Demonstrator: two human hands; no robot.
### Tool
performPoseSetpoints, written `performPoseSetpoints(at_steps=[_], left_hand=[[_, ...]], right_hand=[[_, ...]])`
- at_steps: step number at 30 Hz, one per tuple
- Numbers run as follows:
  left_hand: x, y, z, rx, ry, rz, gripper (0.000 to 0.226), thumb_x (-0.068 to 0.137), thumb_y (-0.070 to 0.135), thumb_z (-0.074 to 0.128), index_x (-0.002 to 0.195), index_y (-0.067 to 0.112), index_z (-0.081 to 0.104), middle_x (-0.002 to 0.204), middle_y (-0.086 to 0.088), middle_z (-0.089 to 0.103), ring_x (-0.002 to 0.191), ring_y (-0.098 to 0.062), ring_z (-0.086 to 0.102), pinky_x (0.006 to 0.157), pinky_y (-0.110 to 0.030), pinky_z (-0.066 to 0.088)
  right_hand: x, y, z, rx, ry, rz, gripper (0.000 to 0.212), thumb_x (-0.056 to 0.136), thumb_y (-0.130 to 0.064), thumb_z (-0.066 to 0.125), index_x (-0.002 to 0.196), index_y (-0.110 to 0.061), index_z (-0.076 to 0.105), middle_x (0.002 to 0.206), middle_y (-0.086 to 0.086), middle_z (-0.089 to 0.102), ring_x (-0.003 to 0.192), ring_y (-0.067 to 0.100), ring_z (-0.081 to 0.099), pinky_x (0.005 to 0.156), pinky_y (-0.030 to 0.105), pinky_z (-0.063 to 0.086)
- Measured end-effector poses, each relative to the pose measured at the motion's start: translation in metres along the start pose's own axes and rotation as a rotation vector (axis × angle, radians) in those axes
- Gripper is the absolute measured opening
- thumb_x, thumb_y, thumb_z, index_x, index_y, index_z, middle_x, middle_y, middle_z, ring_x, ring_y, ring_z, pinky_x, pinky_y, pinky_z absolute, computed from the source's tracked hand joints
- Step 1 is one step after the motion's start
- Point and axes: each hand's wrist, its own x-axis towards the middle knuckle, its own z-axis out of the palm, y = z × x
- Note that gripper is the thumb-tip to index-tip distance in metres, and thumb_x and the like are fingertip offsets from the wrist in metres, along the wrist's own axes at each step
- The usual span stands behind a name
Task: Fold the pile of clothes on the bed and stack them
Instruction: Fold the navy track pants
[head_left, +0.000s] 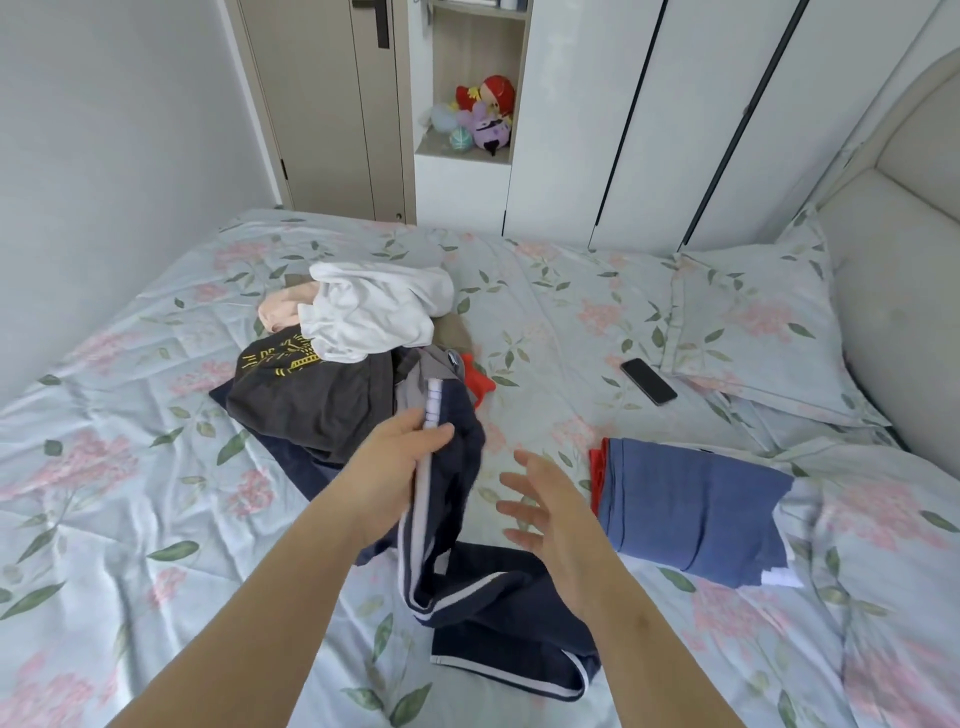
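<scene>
From the head view, the left hand (400, 457) has its fingers (439, 434) closed around dark blue pants (457, 525) with white stripes, lifting them above the bed (130, 519). The right hand (545, 509) is beside the pants, fingers spread wide, holding nothing. Behind the pants lies a messy pile of clothes (337, 358). To the right sits a folded blue stack (691, 506). A phone (648, 381) lies near the pillow (753, 322).

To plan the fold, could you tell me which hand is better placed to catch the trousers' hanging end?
The right hand: it is open and empty beside the navy trousers, while the left hand already grips them.
</scene>
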Motion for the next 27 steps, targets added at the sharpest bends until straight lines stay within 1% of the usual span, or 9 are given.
performPoseSetpoints(at_steps=[4,8,10,12,15,18,22,25,27], left_hand=[[-0.010,-0.021,0.014,-0.017,-0.421,-0.159,0.046,0.081,-0.006,0.048,0.125,0.006,0.054,0.115,-0.012,0.064,0.105,-0.026,0.061,0.087,-0.032,0.051],[-0.008,-0.028,0.003,0.231,-0.446,-0.197,0.045,0.093,-0.012,0.037,0.125,0.014,0.056,0.124,-0.001,0.063,0.114,-0.008,0.059,0.095,-0.024,0.048],[-0.004,-0.028,-0.001,0.395,-0.262,-0.101,0.034,0.094,-0.007,0.042,0.114,0.015,0.060,0.112,-0.004,0.066,0.090,-0.003,0.066,0.081,-0.016,0.049],[0.002,-0.025,-0.005,0.726,-0.089,0.168,0.039,0.092,0.001,0.050,0.121,0.026,0.051,0.121,0.004,0.055,0.097,-0.001,0.060,0.082,-0.012,0.044],[0.014,-0.022,-0.005,1.057,-0.307,0.428,0.077,0.074,0.024,0.065,0.136,0.043,0.023,0.144,0.010,0.023,0.130,-0.006,0.025,0.105,-0.023,0.023],[0.026,-0.017,0.001,1.176,-0.540,0.387,0.076,0.066,0.030,0.070,0.135,0.038,0.041,0.152,0.009,0.011,0.135,-0.007,0.012,0.110,-0.031,0.018],[0.034,-0.002,0.003,1.143,-0.630,0.342,0.033,0.067,0.032,0.077,0.095,0.019,0.065,0.114,0.004,0.057,0.106,-0.010,0.051,0.095,-0.030,0.040],[0.036,0.018,-0.003,1.198,-0.530,0.335,0.027,0.075,0.034,0.077,0.076,0.027,0.051,0.072,0.011,0.051,0.064,-0.001,0.048,0.063,-0.019,0.037],[0.040,0.033,-0.010,1.246,-0.522,0.316,0.025,0.078,0.036,0.075,0.079,0.027,0.051,0.069,0.016,0.050,0.063,0.003,0.048,0.062,-0.015,0.034]], right_hand=[[-0.001,-0.013,0.006,0.128,-0.088,-0.010,0.030,0.094,-0.043,0.044,0.109,-0.026,0.064,0.091,-0.001,0.070,0.077,0.012,0.066,0.070,0.030,0.051],[0.001,-0.004,0.002,-0.055,0.085,-0.018,0.022,0.088,-0.020,0.065,0.109,-0.018,0.062,0.109,0.012,0.068,0.101,0.027,0.065,0.093,0.045,0.051],[0.001,-0.001,-0.005,0.010,0.159,-0.001,0.015,0.090,-0.008,0.059,0.104,-0.012,0.064,0.105,0.016,0.068,0.100,0.031,0.065,0.093,0.046,0.051],[-0.002,-0.004,-0.011,0.029,0.131,-0.018,0.021,0.090,-0.002,0.056,0.104,-0.013,0.065,0.103,0.013,0.069,0.098,0.029,0.065,0.093,0.043,0.051],[-0.012,-0.015,-0.017,-0.058,-0.074,-0.088,0.028,0.079,0.000,0.061,0.104,-0.011,0.068,0.104,0.011,0.070,0.101,0.026,0.064,0.094,0.038,0.050],[-0.018,-0.030,-0.021,-0.233,-0.267,-0.113,0.032,0.063,-0.008,0.059,0.093,-0.009,0.068,0.088,0.004,0.069,0.087,0.017,0.064,0.081,0.028,0.050],[-0.021,-0.053,-0.030,-0.273,-0.213,-0.167,0.030,0.063,-0.007,0.058,0.091,-0.006,0.068,0.090,0.010,0.067,0.091,0.023,0.062,0.089,0.039,0.048],[-0.023,-0.073,-0.031,-0.275,-0.121,-0.235,0.018,0.077,0.001,0.060,0.093,-0.005,0.068,0.092,0.009,0.068,0.090,0.022,0.064,0.087,0.034,0.050],[-0.021,-0.086,-0.029,-0.278,-0.072,-0.277,0.016,0.082,0.003,0.058,0.094,-0.003,0.067,0.091,0.010,0.067,0.087,0.022,0.063,0.085,0.032,0.049]])
